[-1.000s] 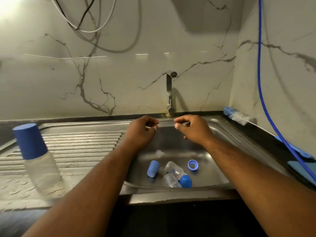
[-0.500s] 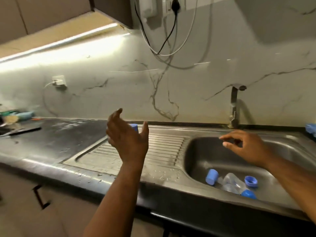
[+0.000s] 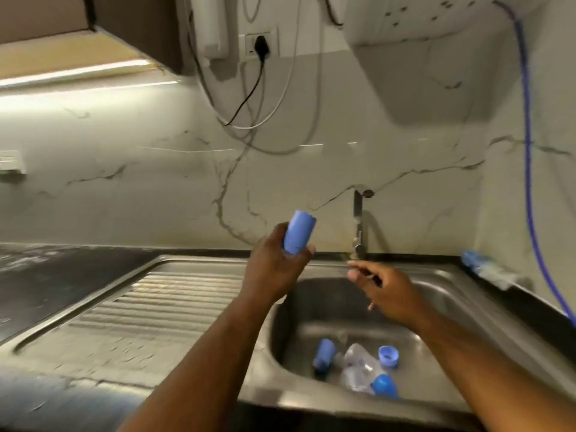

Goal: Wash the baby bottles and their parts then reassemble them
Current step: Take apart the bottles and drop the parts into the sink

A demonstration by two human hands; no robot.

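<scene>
Left hand raised over the near-tap corner of the drainboard, fingers curled round a blue bottle cap. The cap sticks up and tilts slightly right out of the top of the fist. Fingers wrap its lower end, thumb tip showing at its right side. Whatever sits below the cap is hidden by the hand, so I cannot tell if a bottle body is attached.

Right hand hovers over the sink basin, apart from the left hand, just below the tap. Fingers loosely extended toward the left, holding nothing that shows — blurred, though.

On the basin floor, well below both hands:
- second blue cap lying on its side
- clear bottles lying just right of it, touching each other
- blue screw ring beside the bottles, opening up
- round blue cap at the near end of one bottle

Bottle brush lies on the counter at the back right corner — blue hose hangs down the wall above it.
</scene>
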